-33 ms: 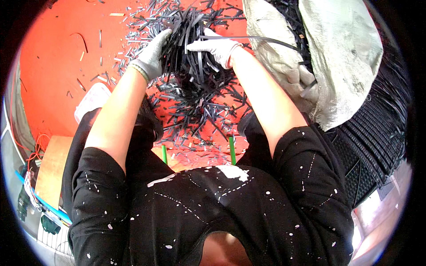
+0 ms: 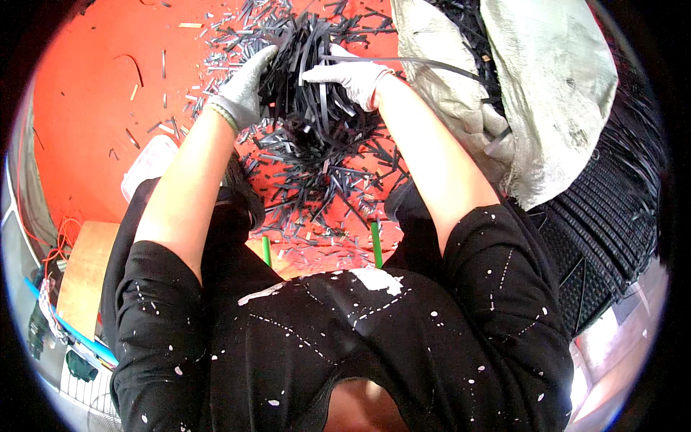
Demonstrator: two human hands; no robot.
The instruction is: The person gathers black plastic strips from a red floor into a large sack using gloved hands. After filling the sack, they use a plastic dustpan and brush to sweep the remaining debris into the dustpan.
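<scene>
Both my hands wear pale gloves and press in from either side of a thick bundle of black strips (image 2: 313,90). On its left side, my left hand (image 2: 248,86) is closed round the strips, with its fingers mostly hidden behind them. My right hand (image 2: 351,77) grips the right side, its thumb lying across the front. From beside the right thumb, one long black strip (image 2: 425,63) runs right to an open whitish woven sack (image 2: 558,101). More black strips (image 2: 479,43) show in the sack's mouth. Short cut pieces (image 2: 317,183) lie scattered under and around the bundle.
The red floor (image 2: 86,93) carries loose scraps. A stack of black ribbed woven material (image 2: 601,223) stands at right, partly under the sack. Beside my left leg are a pale plastic container (image 2: 151,162) and a wooden board (image 2: 86,270). Two green bars (image 2: 376,241) rise between my knees.
</scene>
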